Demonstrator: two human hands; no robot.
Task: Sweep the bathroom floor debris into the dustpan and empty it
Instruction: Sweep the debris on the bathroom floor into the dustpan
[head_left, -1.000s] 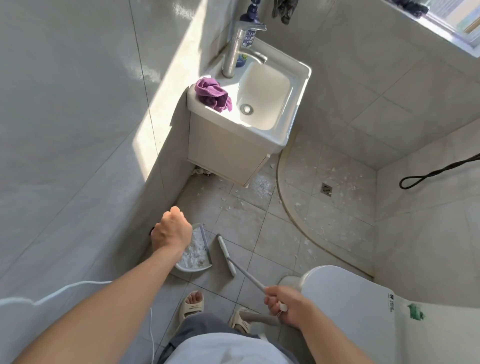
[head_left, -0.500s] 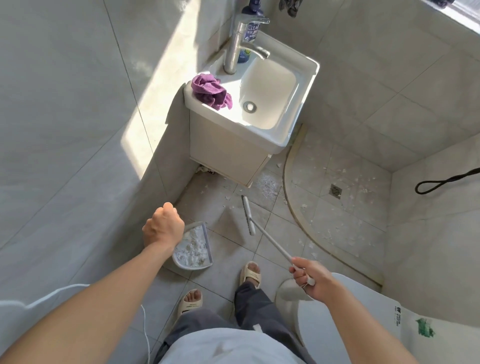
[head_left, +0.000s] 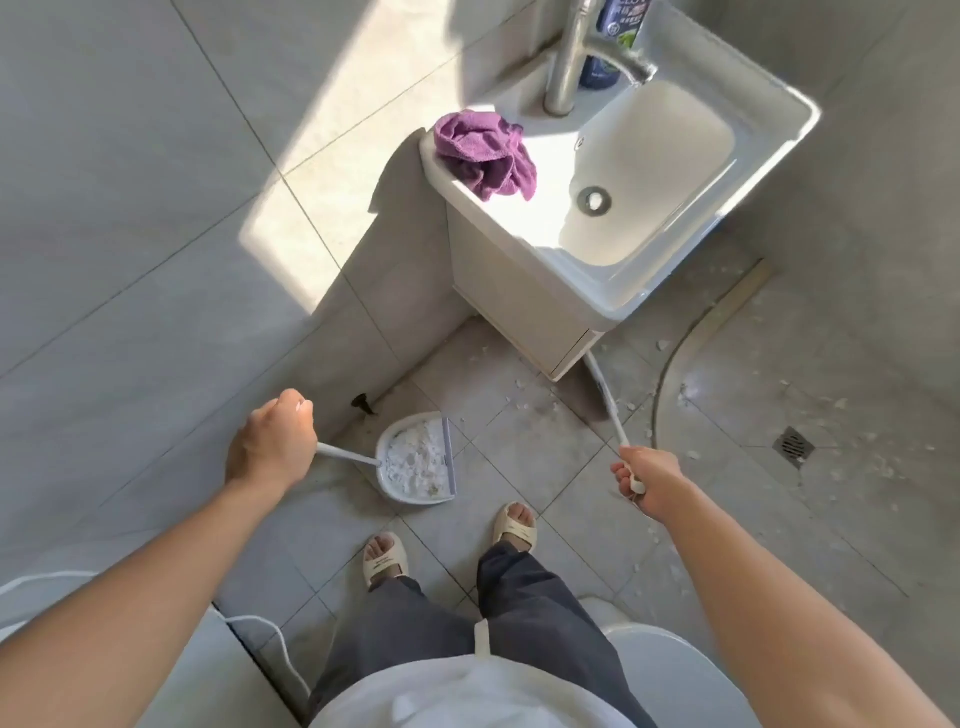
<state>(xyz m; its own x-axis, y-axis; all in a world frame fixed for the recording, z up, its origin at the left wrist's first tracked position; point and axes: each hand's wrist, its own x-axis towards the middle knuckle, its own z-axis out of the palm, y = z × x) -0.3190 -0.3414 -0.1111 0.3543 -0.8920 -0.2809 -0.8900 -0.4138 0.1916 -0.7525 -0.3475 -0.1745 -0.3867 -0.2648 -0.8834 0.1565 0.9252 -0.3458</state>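
Left hand (head_left: 272, 449) clenched on dustpan (head_left: 418, 460) handle, right hand (head_left: 647, 480) gripping broom (head_left: 608, 400) — risk: tilting loaded pan spills debris (head_left: 415, 457) back out.

The broom's (head_left: 612, 410) head was hidden under the cabinet (head_left: 514, 312). The top edge cut off the tap (head_left: 569, 57) and the bottle (head_left: 615, 36) behind it. The right hand (head_left: 649, 480) covered the broom's grip end. The lower edge cropped the toilet (head_left: 670, 675). Floor debris (head_left: 836, 405) was too small to identify.
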